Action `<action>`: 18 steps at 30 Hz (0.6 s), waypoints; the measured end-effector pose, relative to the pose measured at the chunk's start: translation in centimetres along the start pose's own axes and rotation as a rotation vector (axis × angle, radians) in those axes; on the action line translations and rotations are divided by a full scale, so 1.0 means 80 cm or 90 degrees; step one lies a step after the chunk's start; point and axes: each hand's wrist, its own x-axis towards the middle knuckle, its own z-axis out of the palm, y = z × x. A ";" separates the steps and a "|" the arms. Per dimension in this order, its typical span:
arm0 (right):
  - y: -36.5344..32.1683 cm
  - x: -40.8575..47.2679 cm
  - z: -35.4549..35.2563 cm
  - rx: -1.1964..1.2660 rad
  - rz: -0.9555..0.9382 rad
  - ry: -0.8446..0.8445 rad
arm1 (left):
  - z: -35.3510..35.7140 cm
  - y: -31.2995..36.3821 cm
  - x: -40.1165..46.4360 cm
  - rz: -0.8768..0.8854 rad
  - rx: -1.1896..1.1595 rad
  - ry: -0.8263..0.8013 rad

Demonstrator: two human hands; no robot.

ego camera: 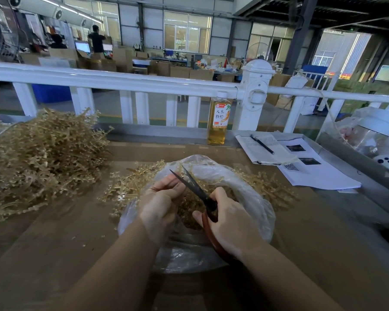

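My right hand grips a pair of scissors by their red-brown handles; the dark blades stand apart and point up and to the left. My left hand has its fingers curled around a small golden plastic sprig right at the blades; the sprig is mostly hidden. Both hands hover over a clear plastic bag that holds cut golden pieces. More golden sprigs lie beside the bag on the brown cardboard table top.
A large heap of golden plastic branches fills the table's left side. A bottle of yellow drink stands at the back by a white railing. A notebook with a pen and printed sheets lie at the right.
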 end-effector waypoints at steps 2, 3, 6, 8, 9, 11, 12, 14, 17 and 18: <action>0.001 0.000 0.000 -0.010 -0.006 -0.003 | 0.000 0.000 0.000 -0.009 -0.019 -0.003; 0.001 0.000 0.000 -0.014 -0.008 -0.006 | 0.000 0.000 0.001 -0.014 -0.026 -0.004; 0.002 0.001 0.001 -0.022 -0.017 -0.016 | -0.001 0.000 0.003 -0.020 -0.030 0.000; 0.002 0.001 0.002 -0.023 -0.022 -0.014 | -0.001 0.000 0.002 -0.017 -0.025 -0.004; 0.002 0.001 0.003 -0.022 -0.022 -0.011 | -0.001 -0.001 0.002 -0.013 -0.022 -0.009; 0.001 0.001 0.004 -0.023 -0.023 -0.003 | -0.001 -0.002 0.000 -0.003 -0.015 -0.013; 0.001 0.001 0.005 -0.028 -0.024 0.001 | -0.001 -0.003 0.000 0.000 -0.011 -0.012; 0.001 0.002 0.005 -0.037 -0.025 0.003 | -0.002 -0.004 0.000 0.006 0.001 -0.015; 0.002 0.002 0.004 -0.039 -0.028 -0.003 | -0.004 -0.007 0.001 0.020 0.009 -0.022; 0.003 0.002 0.004 -0.041 -0.029 -0.004 | -0.004 -0.008 0.001 0.022 0.010 -0.023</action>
